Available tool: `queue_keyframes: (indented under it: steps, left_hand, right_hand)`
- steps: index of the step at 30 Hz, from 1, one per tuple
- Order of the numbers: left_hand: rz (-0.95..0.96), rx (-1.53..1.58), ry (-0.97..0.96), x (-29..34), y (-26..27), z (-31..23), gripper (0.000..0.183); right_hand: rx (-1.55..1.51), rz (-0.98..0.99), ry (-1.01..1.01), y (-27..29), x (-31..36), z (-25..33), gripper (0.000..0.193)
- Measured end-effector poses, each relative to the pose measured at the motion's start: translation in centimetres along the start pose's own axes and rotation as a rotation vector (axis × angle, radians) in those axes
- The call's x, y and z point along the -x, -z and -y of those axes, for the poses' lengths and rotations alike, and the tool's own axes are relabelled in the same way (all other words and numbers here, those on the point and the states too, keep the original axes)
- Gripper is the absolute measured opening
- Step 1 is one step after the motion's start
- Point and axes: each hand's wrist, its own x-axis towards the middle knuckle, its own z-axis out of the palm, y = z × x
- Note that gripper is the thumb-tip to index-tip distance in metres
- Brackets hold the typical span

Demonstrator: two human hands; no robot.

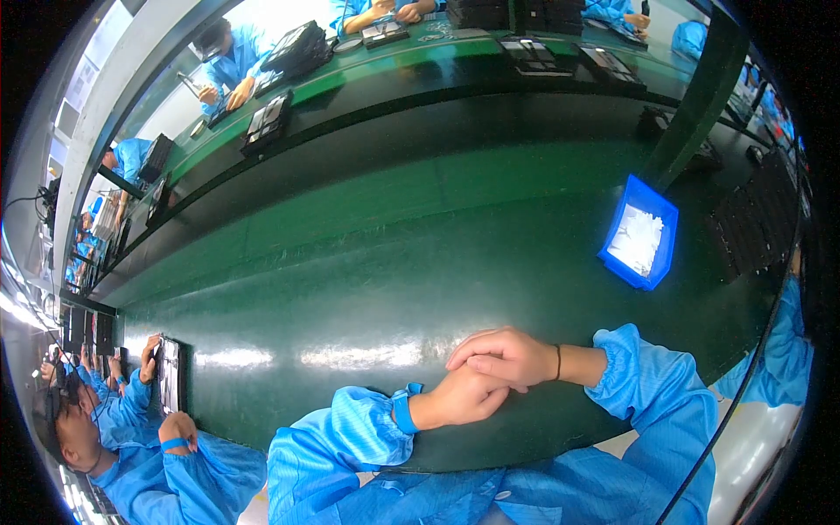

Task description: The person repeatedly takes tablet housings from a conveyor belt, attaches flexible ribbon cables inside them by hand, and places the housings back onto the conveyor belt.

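Observation:
My two hands rest together over the near part of the green tabletop [350, 297]. On top lies my right hand [500, 352], its fingers laid flat across the back of my left hand [462, 398], with no object in it. Below it, the fingers of the left hand are mostly hidden, so whether they are curled or straight is unclear. A blue band [403, 411] circles my left wrist, and a thin dark band [557, 362] is around the right one. Closest to my hands, farther off to the right, stands a blue bin [672, 232] holding small white pieces [637, 241].
At the left, a co-worker [175, 464] touches a dark flat device [171, 376]. A raised shelf [394, 83] across the far side carries several flat devices; people in blue sit beyond it. Dark stacked trays [757, 219] stand at right, near a green post [696, 105] and hanging cable [744, 385].

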Motion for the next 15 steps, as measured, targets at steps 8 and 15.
queue_keyframes:
  steps: [8, 15]
  left_hand:
    - [0.006, 0.020, 0.016, 0.02, -0.01, -0.22, 0.024]
    - [0.006, 0.012, 0.008, -0.02, 0.03, -0.21, 0.025]
  right_hand:
    - [0.005, -0.003, 0.002, -0.03, 0.06, -0.09, 0.028]
    - [0.004, -0.002, 0.010, 0.02, 0.01, 0.07, 0.028]
